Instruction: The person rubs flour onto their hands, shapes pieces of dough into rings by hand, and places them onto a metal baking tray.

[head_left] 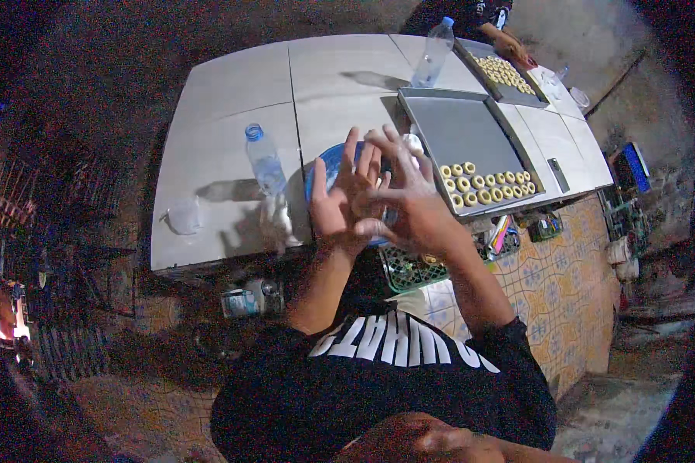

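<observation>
My left hand (336,204) is held palm up over the table's front edge, with its fingers stretched out and apart. Over its palm reaches my right hand (413,204), fingers spread and slightly bent, whitish powder on them. The two hands overlap, so anything small between them is hidden. Behind them, a round blue container (319,171) is mostly covered from view. To the right is a grey metal tray (459,123) with several pale ring-shaped dough pieces (479,182) in rows along its near side.
An uncapped plastic bottle (264,162) and a clear cup (184,217) stand left on the white tiled table (232,92). Farther back are a capped bottle (434,54) and another person's hand (517,50) at a second filled tray (533,98). A phone (558,175) lies right; a green crate (409,270) sits below.
</observation>
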Motion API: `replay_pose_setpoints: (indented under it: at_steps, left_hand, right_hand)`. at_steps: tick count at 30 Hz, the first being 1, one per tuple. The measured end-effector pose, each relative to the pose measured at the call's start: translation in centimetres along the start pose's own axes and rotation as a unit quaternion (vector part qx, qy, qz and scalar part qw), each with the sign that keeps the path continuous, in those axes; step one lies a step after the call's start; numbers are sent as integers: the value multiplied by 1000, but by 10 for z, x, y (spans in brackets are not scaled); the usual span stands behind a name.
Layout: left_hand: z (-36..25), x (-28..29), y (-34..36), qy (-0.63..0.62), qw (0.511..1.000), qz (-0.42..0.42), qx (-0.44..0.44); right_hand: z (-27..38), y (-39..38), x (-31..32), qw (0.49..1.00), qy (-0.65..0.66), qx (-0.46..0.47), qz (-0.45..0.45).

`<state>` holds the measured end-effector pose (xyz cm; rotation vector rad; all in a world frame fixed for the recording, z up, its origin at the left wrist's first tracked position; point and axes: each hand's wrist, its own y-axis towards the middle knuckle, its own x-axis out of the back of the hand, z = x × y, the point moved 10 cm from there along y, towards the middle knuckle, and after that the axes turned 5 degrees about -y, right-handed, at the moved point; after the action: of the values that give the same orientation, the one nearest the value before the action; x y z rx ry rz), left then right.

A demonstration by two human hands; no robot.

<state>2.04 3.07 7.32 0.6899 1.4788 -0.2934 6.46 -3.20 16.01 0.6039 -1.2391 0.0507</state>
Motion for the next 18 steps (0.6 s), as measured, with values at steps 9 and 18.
replay_pose_setpoints:
  at_steps: [9,18]
  left_hand:
    - [14,3,5,10,999,27,28]
    - [30,25,14,-21,997,-39,59]
  right_hand:
    - [-9,-10,-5,1000,-17,-7,-21]
    - [-30,-17,-6,999,-18,-38,-33]
